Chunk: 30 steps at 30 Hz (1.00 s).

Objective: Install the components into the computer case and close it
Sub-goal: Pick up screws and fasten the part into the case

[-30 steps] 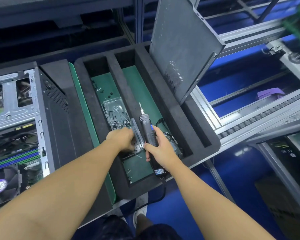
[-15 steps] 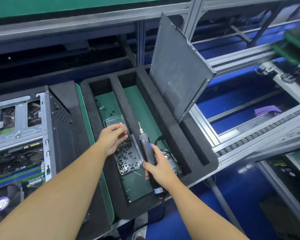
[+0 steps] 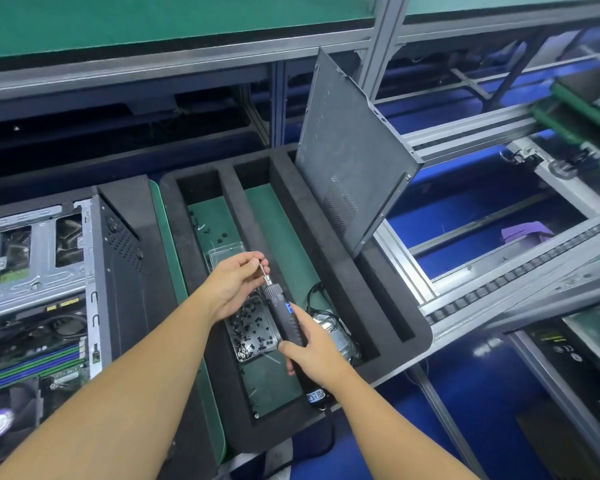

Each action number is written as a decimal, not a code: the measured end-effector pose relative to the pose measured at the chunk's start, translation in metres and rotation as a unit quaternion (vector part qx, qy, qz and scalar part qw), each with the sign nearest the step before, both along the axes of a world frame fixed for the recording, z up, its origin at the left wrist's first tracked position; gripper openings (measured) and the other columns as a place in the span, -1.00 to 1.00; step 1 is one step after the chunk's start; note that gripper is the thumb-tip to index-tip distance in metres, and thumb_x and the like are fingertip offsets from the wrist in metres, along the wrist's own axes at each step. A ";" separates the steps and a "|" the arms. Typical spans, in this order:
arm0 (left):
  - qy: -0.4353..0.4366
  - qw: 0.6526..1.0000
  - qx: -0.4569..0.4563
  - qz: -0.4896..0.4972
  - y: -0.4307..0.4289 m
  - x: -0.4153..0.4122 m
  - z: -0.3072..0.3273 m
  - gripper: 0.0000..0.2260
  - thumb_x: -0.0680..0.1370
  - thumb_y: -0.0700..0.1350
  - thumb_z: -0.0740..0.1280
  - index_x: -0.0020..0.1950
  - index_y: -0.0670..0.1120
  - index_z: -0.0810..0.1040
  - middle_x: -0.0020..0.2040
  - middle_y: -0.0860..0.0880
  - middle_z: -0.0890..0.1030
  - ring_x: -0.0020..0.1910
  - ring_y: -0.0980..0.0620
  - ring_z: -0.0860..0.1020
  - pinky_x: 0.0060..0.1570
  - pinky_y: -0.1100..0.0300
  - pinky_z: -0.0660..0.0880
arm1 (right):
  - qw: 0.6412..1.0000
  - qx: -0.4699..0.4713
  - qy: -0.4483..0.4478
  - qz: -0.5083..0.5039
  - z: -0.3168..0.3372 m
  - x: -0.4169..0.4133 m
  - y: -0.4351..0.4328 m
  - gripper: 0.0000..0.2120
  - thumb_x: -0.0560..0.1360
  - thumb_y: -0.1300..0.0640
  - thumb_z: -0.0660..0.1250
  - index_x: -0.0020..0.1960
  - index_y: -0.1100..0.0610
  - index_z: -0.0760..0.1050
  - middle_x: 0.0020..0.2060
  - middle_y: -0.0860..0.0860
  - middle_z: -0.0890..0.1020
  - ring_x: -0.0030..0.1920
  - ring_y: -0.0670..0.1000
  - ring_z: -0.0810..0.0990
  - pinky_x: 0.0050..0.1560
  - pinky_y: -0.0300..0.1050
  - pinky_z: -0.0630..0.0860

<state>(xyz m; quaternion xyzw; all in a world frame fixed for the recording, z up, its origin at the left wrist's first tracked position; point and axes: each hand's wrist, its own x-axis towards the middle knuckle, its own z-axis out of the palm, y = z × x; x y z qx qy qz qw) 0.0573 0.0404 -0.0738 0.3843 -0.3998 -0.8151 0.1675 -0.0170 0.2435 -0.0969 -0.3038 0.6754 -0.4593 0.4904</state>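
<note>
The open computer case [image 3: 97,271] lies at the left, its motherboard and fan exposed. Its dark side panel [image 3: 347,161] leans upright in the black foam tray [image 3: 329,237]. My right hand [image 3: 312,348] grips a black electric screwdriver [image 3: 284,317] over the tray, bit pointing away from me. My left hand [image 3: 236,278] pinches something small at the bit's tip; a screw there is too small to make out. Below my hands sits a clear plastic box of black screws [image 3: 253,334].
A coiled cable and a shiny metal object [image 3: 336,334] lie in the tray's right slot. Loose screws [image 3: 215,233] dot the green mat inside the tray. An aluminium conveyor frame [image 3: 482,282] runs along the right, with a shelf rail behind.
My left hand has lifted from the screw box and now meets the screwdriver's bit tip. The right hand has raised the screwdriver slightly. The camera has tilted up.
</note>
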 end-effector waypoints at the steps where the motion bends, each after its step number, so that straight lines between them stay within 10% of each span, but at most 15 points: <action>1: 0.004 1.000 0.001 -0.003 0.000 0.000 0.001 -0.84 0.65 -0.30 0.18 0.10 -0.20 0.54 -0.10 -0.09 0.60 -0.13 0.05 0.60 0.04 0.11 0.53 | 1.000 -0.001 -0.004 -0.002 0.000 0.000 0.000 -0.34 0.48 0.06 0.38 0.43 -0.46 0.31 -0.17 -0.07 0.67 -0.33 -0.03 0.60 -0.18 -0.03 0.67; 20: -0.045 0.979 -0.187 -0.072 -0.008 0.001 0.006 -0.81 0.62 -0.37 0.20 0.05 -0.14 0.56 -0.04 -0.11 0.57 -0.07 0.03 0.67 -0.08 0.22 0.61 | 0.999 0.007 -0.034 -0.015 0.000 -0.003 -0.001 -0.37 0.51 0.18 0.39 0.38 -0.42 0.35 -0.35 -0.07 0.60 -0.37 0.00 0.56 -0.22 -0.04 0.63; 25: -0.067 0.966 -0.235 -0.086 -0.009 0.000 0.009 -0.80 0.62 -0.37 0.19 0.05 -0.14 0.54 -0.03 -0.13 0.58 -0.08 0.03 0.68 -0.09 0.22 0.62 | 0.999 0.005 -0.041 -0.014 0.001 -0.003 0.000 -0.33 0.48 0.16 0.38 0.12 -0.68 0.37 -0.35 -0.03 0.61 -0.37 0.00 0.56 -0.22 -0.11 0.63; 30: -0.094 0.955 -0.268 -0.091 -0.007 -0.002 0.008 -0.78 0.62 -0.36 0.19 -0.03 -0.10 0.56 -0.06 -0.16 0.58 -0.10 0.02 0.68 -0.09 0.16 0.63 | 0.998 0.015 -0.053 -0.026 0.000 -0.004 0.000 -0.36 0.49 0.18 0.39 0.33 -0.47 0.37 -0.19 -0.08 0.67 -0.34 0.04 0.57 -0.21 -0.03 0.64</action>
